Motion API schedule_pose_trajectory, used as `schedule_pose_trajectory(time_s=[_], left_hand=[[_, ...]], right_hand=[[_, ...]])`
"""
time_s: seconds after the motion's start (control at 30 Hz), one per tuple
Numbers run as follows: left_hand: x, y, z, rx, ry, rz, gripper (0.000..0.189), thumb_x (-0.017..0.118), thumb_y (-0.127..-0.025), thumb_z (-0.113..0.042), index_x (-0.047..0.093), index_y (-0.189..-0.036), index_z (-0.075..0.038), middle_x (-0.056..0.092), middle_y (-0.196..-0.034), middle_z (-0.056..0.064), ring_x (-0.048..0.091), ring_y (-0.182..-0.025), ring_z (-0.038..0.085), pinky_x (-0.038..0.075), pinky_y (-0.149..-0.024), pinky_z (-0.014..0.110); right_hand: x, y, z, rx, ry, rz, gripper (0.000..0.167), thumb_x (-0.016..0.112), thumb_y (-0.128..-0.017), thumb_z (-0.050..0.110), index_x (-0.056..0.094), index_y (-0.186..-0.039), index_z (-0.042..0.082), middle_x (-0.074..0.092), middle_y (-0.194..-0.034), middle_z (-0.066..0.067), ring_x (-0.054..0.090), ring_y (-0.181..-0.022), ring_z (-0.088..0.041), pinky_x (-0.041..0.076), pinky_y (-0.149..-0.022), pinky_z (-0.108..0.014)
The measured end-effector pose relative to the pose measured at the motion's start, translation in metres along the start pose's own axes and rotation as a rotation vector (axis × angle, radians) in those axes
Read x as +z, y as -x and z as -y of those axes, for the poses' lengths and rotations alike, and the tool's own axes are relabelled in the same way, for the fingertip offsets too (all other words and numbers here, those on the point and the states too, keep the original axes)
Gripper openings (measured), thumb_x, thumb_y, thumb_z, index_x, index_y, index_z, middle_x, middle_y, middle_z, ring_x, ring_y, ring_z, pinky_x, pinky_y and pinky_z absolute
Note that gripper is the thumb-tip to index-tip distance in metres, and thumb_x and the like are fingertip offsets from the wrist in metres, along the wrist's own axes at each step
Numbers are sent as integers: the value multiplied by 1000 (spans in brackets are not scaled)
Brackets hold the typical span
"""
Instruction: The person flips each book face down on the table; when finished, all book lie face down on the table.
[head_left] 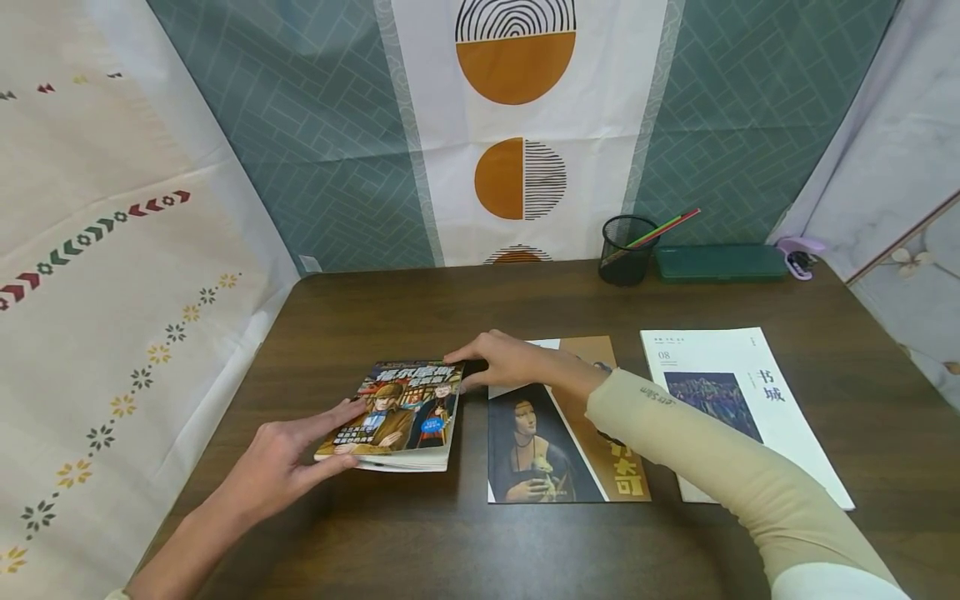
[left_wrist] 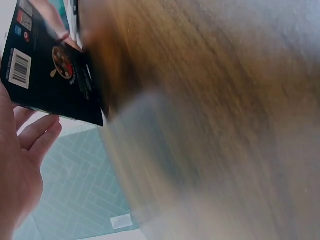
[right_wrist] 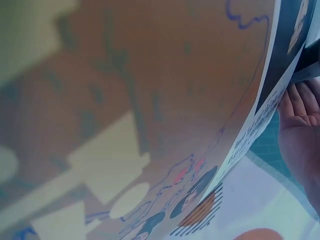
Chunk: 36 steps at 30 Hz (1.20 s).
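A paperback book (head_left: 408,408) with a colourful illustrated cover lies between both hands in the head view, tilted over the left side of the table. My left hand (head_left: 273,458) grips its left edge, fingers by the cover and thumb at the near corner. In the left wrist view, the dark back cover with a barcode (left_wrist: 20,68) shows above the wood. My right hand (head_left: 510,358) reaches across a magazine and holds the book's far right corner between thumb and fingers. The right wrist view catches that hand (right_wrist: 302,120) at the dark book's edge.
A brown magazine (head_left: 525,450) with a painted woman lies under the right forearm. Farther right is a white book (head_left: 795,442). Along the back edge stand a black mesh pen cup (head_left: 624,262) with pencils, a green case (head_left: 720,263) and a light purple object (head_left: 799,250).
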<state>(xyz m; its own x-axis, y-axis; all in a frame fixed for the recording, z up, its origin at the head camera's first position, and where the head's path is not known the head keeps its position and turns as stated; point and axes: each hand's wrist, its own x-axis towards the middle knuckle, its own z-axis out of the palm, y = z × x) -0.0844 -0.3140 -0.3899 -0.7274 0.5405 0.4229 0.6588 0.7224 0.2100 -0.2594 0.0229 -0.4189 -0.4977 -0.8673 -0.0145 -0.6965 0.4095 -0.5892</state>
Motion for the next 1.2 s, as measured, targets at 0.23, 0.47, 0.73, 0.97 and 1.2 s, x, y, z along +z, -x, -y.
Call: schedule_pose_trajectory(time_s=[0.23, 0.47, 0.73, 0.97, 1.2], left_hand=[[-1, -1, 5, 24, 43, -6, 63, 87, -87, -41, 71, -142, -16, 71, -136, 3, 74, -111, 21, 61, -85, 32], [-2, -3, 12, 75, 62, -37, 64, 80, -88, -54, 74, -137, -14, 74, -130, 4, 76, -106, 21, 60, -81, 26], [-8, -13, 9, 230, -38, -174, 57, 61, -101, -59, 79, -127, -11, 80, -113, 2, 79, -89, 16, 62, -68, 30], [-19, -27, 0, 339, -150, -350, 49, 56, -110, -46, 84, -111, -6, 82, -95, 1, 77, -68, 15, 58, -54, 32], [-28, -30, -5, 284, -206, -425, 50, 54, -112, -43, 85, -105, -4, 82, -90, 1, 75, -61, 16, 56, -52, 33]], right_hand=[[-3, 3, 0, 4, -81, -26, 46, 69, -106, 24, 62, -150, 11, 70, -139, -7, 65, -92, -14, 48, -84, -29], [-3, 3, 1, 4, -106, -92, 41, 63, -109, 28, 66, -146, 10, 68, -142, -7, 65, -127, -16, 52, -103, -33], [-3, 5, 2, 29, -146, -139, 40, 62, -110, 29, 68, -144, 9, 69, -140, -8, 64, -130, -22, 51, -107, -39], [1, 5, 1, 36, -251, -217, 35, 66, -108, 25, 72, -137, 6, 75, -128, -6, 70, -104, -12, 54, -89, -30], [-1, 5, 8, 86, -303, -323, 29, 70, -105, 18, 75, -130, 4, 78, -114, -4, 67, -89, -16, 49, -75, -26]])
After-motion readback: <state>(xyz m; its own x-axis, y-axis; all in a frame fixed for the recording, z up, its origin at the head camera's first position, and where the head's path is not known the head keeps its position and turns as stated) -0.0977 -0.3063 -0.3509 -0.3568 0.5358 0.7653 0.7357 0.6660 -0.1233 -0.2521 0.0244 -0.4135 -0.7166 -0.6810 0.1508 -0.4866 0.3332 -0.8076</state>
